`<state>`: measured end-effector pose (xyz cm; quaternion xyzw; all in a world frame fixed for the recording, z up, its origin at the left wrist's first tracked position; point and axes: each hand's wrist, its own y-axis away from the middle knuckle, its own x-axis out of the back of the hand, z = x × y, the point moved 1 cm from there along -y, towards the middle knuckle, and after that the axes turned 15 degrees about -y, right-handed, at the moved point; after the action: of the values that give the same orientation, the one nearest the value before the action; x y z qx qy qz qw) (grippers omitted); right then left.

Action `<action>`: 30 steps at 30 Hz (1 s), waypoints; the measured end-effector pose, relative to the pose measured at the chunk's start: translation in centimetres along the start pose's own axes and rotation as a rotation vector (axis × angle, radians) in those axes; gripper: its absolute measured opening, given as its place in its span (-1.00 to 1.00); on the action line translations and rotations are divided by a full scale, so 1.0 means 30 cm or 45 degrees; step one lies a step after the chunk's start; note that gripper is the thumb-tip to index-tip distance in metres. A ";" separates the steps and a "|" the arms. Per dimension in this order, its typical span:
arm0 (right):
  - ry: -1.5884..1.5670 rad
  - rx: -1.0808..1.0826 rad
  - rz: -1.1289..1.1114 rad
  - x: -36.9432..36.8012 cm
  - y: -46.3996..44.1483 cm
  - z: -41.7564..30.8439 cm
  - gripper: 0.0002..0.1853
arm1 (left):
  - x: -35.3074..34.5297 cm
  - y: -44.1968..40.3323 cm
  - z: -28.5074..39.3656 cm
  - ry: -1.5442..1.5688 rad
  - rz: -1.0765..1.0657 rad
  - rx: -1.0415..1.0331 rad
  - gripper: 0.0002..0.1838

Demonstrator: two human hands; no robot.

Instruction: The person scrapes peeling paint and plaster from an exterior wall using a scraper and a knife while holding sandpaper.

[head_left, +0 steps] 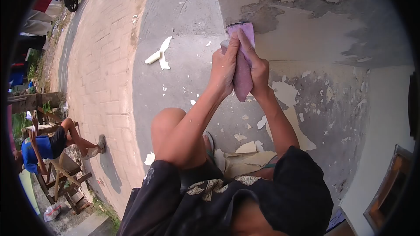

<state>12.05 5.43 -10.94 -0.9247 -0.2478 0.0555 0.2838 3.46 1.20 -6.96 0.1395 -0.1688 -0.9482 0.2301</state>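
Both my hands are wrapped round a flat, pinkish-purple scraper (243, 78) with a dark front edge. My left hand (223, 67) closes on its left side, and my right hand (259, 72) on its right side. The thumbs lie along its top face. Its dark edge meets the lower part of the wall (297, 30), at a grey patch where the pale paint is gone. My fingers hide the middle of the scraper and whatever handle it has.
Paint flakes (247, 147) lie on the grey floor (175, 87) round my feet, and a curled white peeling (164, 52) lies left of my hands. A wall (328, 100) with peeling paint stands at right. Across the paved path (100, 61), a person in blue (38, 152) sits on a wooden bench (65, 177).
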 end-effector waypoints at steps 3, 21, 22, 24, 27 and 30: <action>-0.053 -0.068 -0.029 0.014 -0.013 0.003 -0.35 | -0.015 -0.016 -0.009 0.035 0.022 -0.029 -0.35; 0.080 0.022 0.103 -0.008 -0.019 -0.046 -0.36 | 0.038 0.002 0.078 -0.191 0.039 -0.030 -0.45; 0.065 -0.028 0.074 0.001 -0.012 -0.046 -0.36 | 0.038 0.006 0.086 -0.240 0.041 -0.040 -0.46; 0.120 -0.078 0.060 -0.001 0.009 -0.027 -0.35 | 0.040 0.014 0.038 -0.095 0.027 -0.010 -0.46; 0.266 -0.065 0.131 -0.032 0.052 -0.003 -0.35 | 0.023 0.019 -0.001 -0.004 0.052 -0.013 -0.47; 0.308 0.113 0.261 -0.045 0.014 -0.026 -0.36 | 0.029 0.016 0.050 0.021 -0.008 -0.065 -0.46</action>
<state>11.24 4.08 -10.57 -0.9316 -0.1136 -0.0165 0.3450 2.39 0.75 -5.60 0.1421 -0.1423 -0.9517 0.2318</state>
